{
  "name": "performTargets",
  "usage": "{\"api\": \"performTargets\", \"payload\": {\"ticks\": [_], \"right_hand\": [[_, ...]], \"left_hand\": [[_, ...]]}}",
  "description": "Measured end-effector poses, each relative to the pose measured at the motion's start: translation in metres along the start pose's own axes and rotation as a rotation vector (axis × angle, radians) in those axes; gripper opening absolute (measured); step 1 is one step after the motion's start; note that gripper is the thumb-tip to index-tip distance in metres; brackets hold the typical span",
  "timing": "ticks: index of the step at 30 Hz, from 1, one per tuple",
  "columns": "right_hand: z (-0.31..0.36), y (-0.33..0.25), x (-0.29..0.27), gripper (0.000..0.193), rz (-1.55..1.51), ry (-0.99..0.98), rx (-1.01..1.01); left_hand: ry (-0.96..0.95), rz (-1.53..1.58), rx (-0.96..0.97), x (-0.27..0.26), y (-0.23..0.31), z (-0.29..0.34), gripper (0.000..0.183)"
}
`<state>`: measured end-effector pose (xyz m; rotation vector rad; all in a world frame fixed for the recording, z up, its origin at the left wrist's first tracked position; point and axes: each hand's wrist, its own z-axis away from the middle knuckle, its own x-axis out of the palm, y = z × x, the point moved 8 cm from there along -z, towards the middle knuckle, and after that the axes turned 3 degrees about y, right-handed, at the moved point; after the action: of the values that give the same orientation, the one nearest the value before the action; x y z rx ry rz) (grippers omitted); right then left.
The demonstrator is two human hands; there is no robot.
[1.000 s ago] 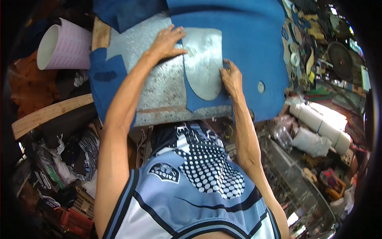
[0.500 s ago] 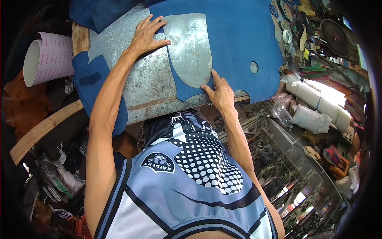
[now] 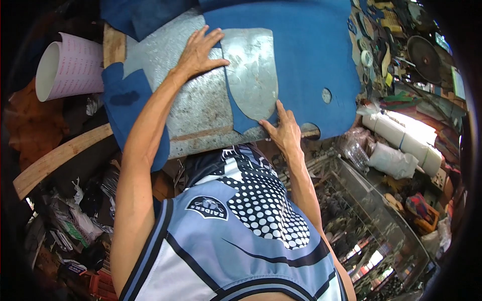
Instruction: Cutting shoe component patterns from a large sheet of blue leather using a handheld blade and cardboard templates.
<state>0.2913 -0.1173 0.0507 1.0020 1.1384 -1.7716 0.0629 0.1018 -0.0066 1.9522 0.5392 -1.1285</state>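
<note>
A grey, shiny flat template point(image 3: 251, 70) with a rounded near end lies on a large blue sheet point(image 3: 311, 55) that looks like leather or suede. My left hand point(image 3: 202, 54) rests at the template's upper left edge, fingers spread, its thumb tip against that edge. At the template's rounded lower right end is my right hand point(image 3: 284, 128), thumb and index finger extended and touching the rim. Neither hand grips anything. Under the sheet, a worn metal plate point(image 3: 201, 108) covers the table top.
Blue offcuts point(image 3: 131, 98) hang over the table's left side, near a rolled pale pink sheet point(image 3: 70, 70). A curved wooden strip point(image 3: 60, 160) juts out at the left. At the right stand a glass case point(image 3: 376, 210) and white wrapped rolls point(image 3: 401, 138).
The whole view has shifted, so the table and template sit slightly lower and further right. Both hands keep about the same places on the template.
</note>
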Motion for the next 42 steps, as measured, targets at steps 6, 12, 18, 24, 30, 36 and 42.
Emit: {"api": "performTargets", "payload": {"ticks": [6, 12, 18, 24, 30, 36, 42], "right_hand": [[0.002, 0.003, 0.0, 0.084, 0.004, 0.011, -0.003], [0.001, -0.001, 0.001, 0.083, -0.002, 0.041, -0.032], [0.0, -0.002, -0.001, 0.082, -0.005, 0.053, -0.033], [0.0, -0.002, -0.001, 0.082, -0.023, 0.044, -0.011], [0.001, -0.001, -0.003, 0.08, -0.04, 0.035, 0.011], [0.005, 0.002, -0.006, 0.076, -0.083, 0.037, 0.005], [0.033, 0.023, -0.027, 0.046, -1.23, -0.025, 0.426]], "left_hand": [[-0.03, 0.088, -0.006, -0.004, 0.007, 0.001, 0.115], [-0.025, 0.058, -0.006, -0.002, 0.002, 0.002, 0.118], [-0.029, 0.033, 0.004, 0.005, 0.001, 0.001, 0.118], [-0.015, 0.065, 0.02, 0.0, 0.003, 0.001, 0.112], [-0.022, 0.052, 0.049, -0.003, 0.007, 0.004, 0.104], [-0.055, -0.067, 0.089, 0.0, 0.009, -0.003, 0.101], [-0.147, -0.079, 0.044, -0.001, 0.008, -0.009, 0.096]]}}
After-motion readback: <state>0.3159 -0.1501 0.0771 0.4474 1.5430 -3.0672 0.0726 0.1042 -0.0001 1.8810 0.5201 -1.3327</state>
